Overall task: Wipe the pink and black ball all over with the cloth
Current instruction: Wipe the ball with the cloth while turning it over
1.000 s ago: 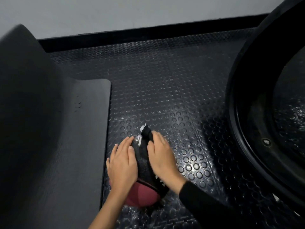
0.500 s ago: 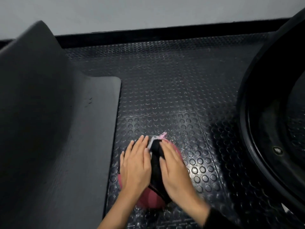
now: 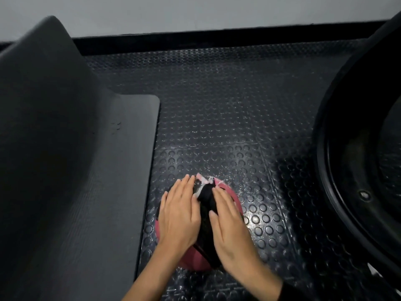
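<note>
With left hand (image 3: pixel 180 216) at 9 o'clock and right hand (image 3: pixel 230 231) at 3, both flat and close together, pressing cloth (image 3: pixel 206 192) onto pink and black ball (image 3: pixel 191 259) at view's 6 o'clock, presumably to stop it rolling.

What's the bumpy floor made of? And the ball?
The floor looks like black rubber: it has rows of raised round studs and a slight wet-looking shine. The ball seems to be rubber or soft plastic too, matte pink where it shows. Most of it is covered, so I can't be sure.
</note>
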`<state>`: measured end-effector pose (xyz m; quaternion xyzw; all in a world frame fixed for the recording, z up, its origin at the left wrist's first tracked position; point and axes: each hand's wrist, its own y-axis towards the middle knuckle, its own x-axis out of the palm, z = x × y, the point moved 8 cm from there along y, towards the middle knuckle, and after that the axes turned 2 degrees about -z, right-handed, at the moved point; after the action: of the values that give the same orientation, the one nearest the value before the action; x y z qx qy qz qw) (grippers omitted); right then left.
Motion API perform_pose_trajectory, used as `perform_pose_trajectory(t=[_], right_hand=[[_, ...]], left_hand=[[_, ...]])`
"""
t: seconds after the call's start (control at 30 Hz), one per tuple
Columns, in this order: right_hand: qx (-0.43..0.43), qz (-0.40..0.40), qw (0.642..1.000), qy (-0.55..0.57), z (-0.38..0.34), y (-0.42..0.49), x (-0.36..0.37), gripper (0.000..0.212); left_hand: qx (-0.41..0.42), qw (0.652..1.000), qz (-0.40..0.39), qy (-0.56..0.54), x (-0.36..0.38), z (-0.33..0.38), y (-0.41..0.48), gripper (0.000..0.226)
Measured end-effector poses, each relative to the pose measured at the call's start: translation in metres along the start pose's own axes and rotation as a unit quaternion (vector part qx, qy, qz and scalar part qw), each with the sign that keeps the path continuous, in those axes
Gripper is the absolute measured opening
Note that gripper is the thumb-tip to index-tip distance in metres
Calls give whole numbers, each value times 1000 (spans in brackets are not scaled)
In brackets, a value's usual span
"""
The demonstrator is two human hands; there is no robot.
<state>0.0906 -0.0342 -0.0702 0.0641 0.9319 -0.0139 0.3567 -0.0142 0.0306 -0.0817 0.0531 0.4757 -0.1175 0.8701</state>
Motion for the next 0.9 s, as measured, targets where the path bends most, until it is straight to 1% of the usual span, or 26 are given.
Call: perform_pose_trajectory(t=[0.03, 0.1, 0.17, 0.2, 0.23, 0.27, 0.37, 0.43, 0.47, 0.5, 0.6, 0.63, 0.67, 0.73, 0.8, 0.87, 0.9], right_hand=[[-4, 5, 1000, -12, 3, 7, 0, 63], [8, 3, 1000, -20, 13, 43, -1, 50], [104, -47, 993, -21, 35, 91, 4, 33], [139, -67, 988, -25, 42, 103, 7, 30], [152, -62, 986, -32, 47, 105, 6, 29], [141, -39, 989, -36, 46, 98, 2, 29], [38, 32, 999, -2, 15, 34, -13, 35], [10, 33, 999, 4, 10, 13, -15, 40], [7, 29, 1000, 7, 12, 20, -15, 38], [15, 19, 1000, 6, 17, 34, -14, 34], [129, -32, 991, -4, 41, 86, -5, 26], [146, -29, 989, -8, 43, 91, -4, 26], [136, -12, 991, -14, 40, 87, -4, 26], [61, 30, 998, -2, 19, 54, -6, 32], [-9, 30, 999, 5, -7, 13, -3, 44], [-23, 14, 1000, -1, -6, 6, 3, 51], [-19, 8, 1000, 1, -1, 18, 2, 48]], left_hand=[[9, 1000, -2, 2, 1, 1, -1, 67], [26, 1000, -2, 4, 0, 6, -2, 64], [27, 1000, -5, 6, 2, 11, -4, 63], [23, 1000, -3, 7, 3, 13, -5, 63], [19, 1000, -1, 12, 4, 14, -6, 64], [16, 1000, 2, 22, 4, 16, -5, 64], [22, 999, -6, 43, 6, 17, 0, 65], [39, 998, -15, 42, 8, 16, 0, 64], [47, 998, -13, 40, 8, 15, -1, 62], [51, 998, -10, 37, 8, 15, -3, 59], [46, 998, -5, 30, 7, 16, -5, 59], [41, 999, -3, 27, 6, 15, -4, 60], [36, 999, 0, 25, 5, 14, -2, 61], [35, 999, -2, 18, 3, 9, 2, 62], [46, 999, -14, 10, 3, 1, 5, 64], [55, 998, -24, -12, 1, -7, 8, 65], [57, 998, -24, -25, 0, -9, 9, 63]])
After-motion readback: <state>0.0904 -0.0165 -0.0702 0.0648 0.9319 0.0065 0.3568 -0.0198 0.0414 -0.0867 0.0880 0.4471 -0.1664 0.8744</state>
